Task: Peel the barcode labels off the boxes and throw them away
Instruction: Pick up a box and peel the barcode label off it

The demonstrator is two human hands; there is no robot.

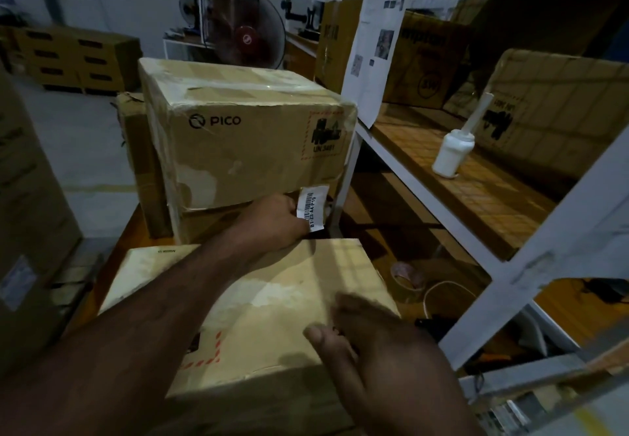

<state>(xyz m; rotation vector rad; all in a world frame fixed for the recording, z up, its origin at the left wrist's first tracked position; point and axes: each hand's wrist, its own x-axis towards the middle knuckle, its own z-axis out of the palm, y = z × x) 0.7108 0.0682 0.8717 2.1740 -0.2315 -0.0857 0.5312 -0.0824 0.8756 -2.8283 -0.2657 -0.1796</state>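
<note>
Currently L hand (272,223) fingers curled, apparently pinching left edge of barcode label (312,207) low on box stack front, just under PICO box (245,136); R hand (367,343) lies flat, fingers straight, on near box (272,299): peel slowly, low angle, avoid tearing.

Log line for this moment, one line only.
step: peeling | left hand: pinches barcode label by PICO box lower edge | right hand: rests on near box | discard: not yet done

PICO box (245,149) perhaps against shelf post (341,204)
</note>
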